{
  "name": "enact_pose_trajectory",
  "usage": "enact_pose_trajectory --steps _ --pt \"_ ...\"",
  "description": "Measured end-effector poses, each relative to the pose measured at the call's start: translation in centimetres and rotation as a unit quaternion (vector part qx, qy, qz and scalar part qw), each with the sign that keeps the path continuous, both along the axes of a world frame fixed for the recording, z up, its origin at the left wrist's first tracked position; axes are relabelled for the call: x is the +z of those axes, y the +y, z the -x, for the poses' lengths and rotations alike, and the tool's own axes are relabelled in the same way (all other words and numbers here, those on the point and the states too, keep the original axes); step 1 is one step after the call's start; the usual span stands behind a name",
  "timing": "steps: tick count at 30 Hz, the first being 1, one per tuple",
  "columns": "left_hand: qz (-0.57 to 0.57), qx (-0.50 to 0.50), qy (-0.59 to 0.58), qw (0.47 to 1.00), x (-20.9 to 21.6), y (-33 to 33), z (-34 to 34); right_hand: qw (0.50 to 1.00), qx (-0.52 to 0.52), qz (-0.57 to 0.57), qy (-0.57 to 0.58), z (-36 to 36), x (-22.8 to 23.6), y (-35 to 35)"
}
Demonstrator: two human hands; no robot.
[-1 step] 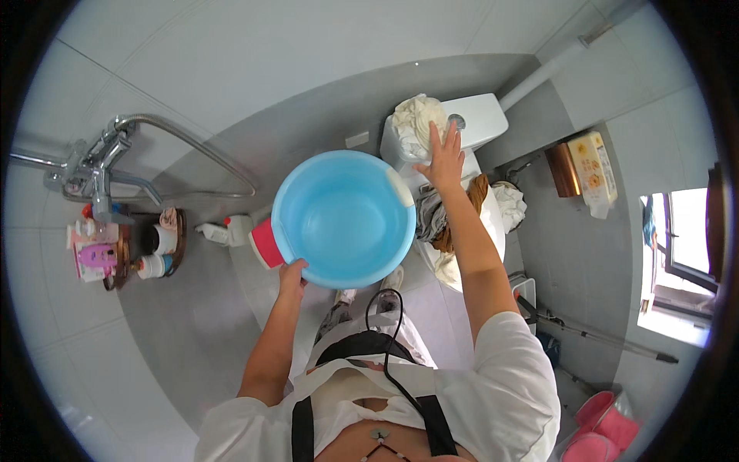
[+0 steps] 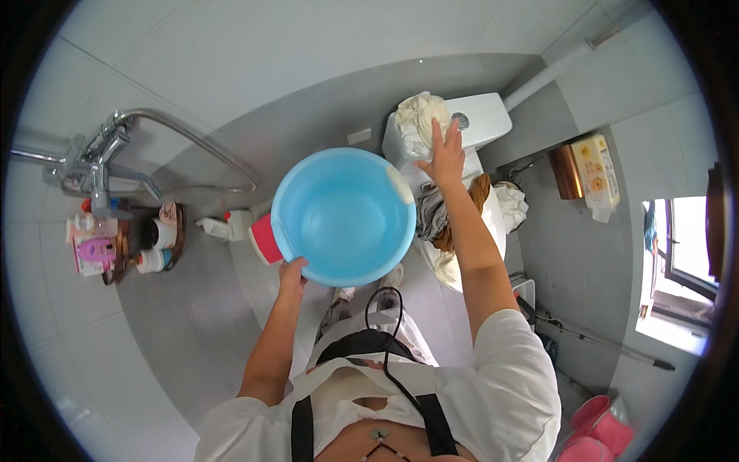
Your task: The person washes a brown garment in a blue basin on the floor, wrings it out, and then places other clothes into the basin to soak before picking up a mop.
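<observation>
My left hand (image 2: 292,276) grips the near left rim of a light blue plastic basin (image 2: 342,219), which has nothing in it. The basin is held in front of my legs, with a whitish patch at its right rim. My right hand (image 2: 444,158) reaches forward with its fingers spread, beside a bunched cream cloth (image 2: 419,119). That cloth lies on the white toilet tank (image 2: 488,117); whether my fingertips touch it I cannot tell. Below my right hand, a grey garment (image 2: 433,214) and a brown garment (image 2: 479,191) are heaped on the toilet, partly hidden by my forearm.
A shower mixer (image 2: 100,165) with a metal hose hangs at the left, above shelves of bottles (image 2: 96,250). Left of the basin are a red and white container (image 2: 265,239) and a white bottle (image 2: 212,227). A pole (image 2: 600,339) and pink buckets (image 2: 596,431) are at the right.
</observation>
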State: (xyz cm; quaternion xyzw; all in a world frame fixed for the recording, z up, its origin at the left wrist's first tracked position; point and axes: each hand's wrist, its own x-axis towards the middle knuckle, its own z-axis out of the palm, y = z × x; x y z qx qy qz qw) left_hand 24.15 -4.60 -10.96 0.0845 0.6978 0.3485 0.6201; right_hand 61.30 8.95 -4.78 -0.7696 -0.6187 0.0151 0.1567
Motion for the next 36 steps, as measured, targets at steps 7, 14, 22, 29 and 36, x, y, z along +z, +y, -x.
enact_pose_trajectory --steps 7,14,22,29,36 --pt "0.069 0.091 -0.002 0.993 -1.7 -2.9 -1.8 0.997 0.011 -0.028 0.068 -0.8 -2.1 1.2" --pt "0.041 0.074 0.001 0.996 -1.1 -3.0 -4.2 0.972 -0.046 -0.082 0.214 -5.0 -4.5 4.3" --pt "0.014 0.040 -0.004 0.999 -0.3 -2.8 -5.0 0.785 -0.102 -0.062 0.608 -0.7 1.3 -1.2" --pt "0.030 0.023 0.002 0.999 -1.4 -2.5 -4.5 0.646 -0.101 -0.036 0.756 6.4 4.4 -11.1" --pt "0.013 0.026 -0.021 0.999 -0.5 -2.9 -3.5 0.798 0.037 0.040 0.600 10.7 -0.8 -14.4"
